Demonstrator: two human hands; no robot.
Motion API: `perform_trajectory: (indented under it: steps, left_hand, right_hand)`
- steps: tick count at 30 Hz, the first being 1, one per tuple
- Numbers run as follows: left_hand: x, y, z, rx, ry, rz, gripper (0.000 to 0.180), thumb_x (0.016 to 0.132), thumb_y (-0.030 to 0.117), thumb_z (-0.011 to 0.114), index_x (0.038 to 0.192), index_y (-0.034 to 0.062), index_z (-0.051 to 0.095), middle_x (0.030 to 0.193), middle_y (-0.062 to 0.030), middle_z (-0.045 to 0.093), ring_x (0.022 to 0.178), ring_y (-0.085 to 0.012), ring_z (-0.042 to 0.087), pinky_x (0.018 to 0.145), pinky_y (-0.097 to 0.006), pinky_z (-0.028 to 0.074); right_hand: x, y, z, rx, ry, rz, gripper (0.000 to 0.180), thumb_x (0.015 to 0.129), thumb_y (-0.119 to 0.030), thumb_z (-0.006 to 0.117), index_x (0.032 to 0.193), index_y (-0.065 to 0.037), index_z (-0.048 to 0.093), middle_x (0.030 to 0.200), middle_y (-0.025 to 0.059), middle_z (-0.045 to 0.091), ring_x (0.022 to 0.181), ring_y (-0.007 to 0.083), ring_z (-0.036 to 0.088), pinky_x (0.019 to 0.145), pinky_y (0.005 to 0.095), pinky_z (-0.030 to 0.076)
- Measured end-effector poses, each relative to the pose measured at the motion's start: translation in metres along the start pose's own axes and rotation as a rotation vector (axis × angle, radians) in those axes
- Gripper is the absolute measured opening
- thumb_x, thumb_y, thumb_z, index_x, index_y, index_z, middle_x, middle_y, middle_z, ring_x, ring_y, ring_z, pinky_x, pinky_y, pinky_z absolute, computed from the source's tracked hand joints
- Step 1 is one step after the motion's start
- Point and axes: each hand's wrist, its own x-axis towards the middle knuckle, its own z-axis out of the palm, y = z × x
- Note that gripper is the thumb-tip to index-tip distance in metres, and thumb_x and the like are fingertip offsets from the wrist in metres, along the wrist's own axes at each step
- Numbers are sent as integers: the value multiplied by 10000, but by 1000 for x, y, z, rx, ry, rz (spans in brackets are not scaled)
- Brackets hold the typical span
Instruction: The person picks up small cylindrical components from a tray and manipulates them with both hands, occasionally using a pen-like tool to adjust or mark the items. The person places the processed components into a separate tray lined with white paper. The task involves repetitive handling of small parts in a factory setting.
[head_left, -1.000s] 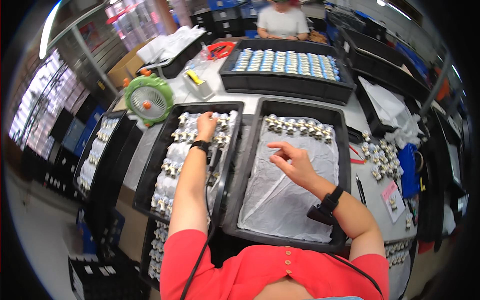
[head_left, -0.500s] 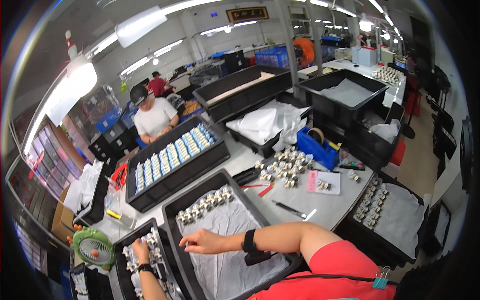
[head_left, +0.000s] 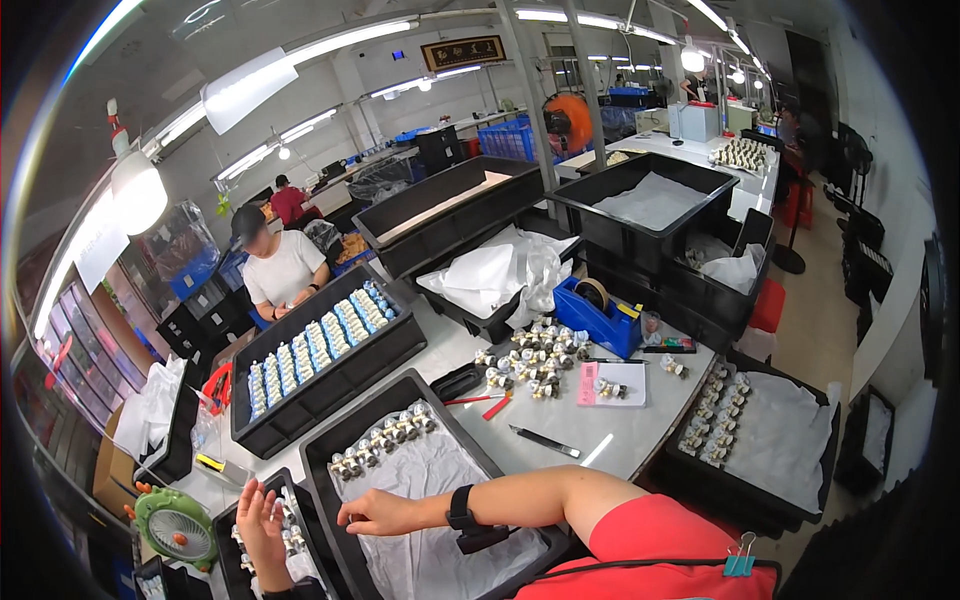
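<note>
My left hand is raised above a narrow black tray, fingers up and apart, with nothing visible in it. Small white-and-metal parts lie in rows in that tray, partly hidden by the hand. Over a larger black tray lined with crumpled white sheet hovers my right hand. Its fingers are loosely bent and apart, pointing left, and I see nothing held. A row of similar small metal parts stands along the far end of this lined tray.
A small green fan stands at the left. Beyond is a black crate of parts on blue. Loose parts are heaped beside a blue tape dispenser. A black pen-like tool lies nearer. A person sits across the table.
My left hand has lifted out of the parts in the narrow tray, and its fingers have opened upward. My right hand stays over the lined tray. The whole view has shifted slightly.
</note>
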Motion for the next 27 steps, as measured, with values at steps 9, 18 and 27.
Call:
perform_trajectory:
  steps: [9, 18, 27]
  left_hand:
    - [-90, -16, 82, -39, -233, -217, 242, 863, 98, 556, 1101, 63, 538, 1042, -49, 601, 907, -164, 598, 727, -279, 492]
    - [-105, -48, 70, -92, -176, -330, 194, 854, 84, 562, 1045, 52, 548, 1018, -39, 607, 874, -132, 595, 728, -266, 460]
    - [-108, -52, 71, -81, -163, -318, 211, 841, 76, 587, 1048, 59, 553, 1001, -36, 596, 845, -135, 578, 715, -257, 452]
  right_hand:
    - [-2, 20, 3, -142, -13, 67, 187, 765, -135, 623, 914, -24, 614, 737, 131, 652, 680, 251, 636, 628, 332, 488]
    - [-8, 36, 10, -153, -15, 113, 201, 707, -89, 631, 900, -32, 635, 760, 158, 650, 707, 296, 636, 614, 363, 488]
    - [28, 68, -20, -580, -155, 393, 387, 695, -195, 650, 1042, -32, 597, 1005, 173, 612, 959, 327, 581, 783, 417, 469]
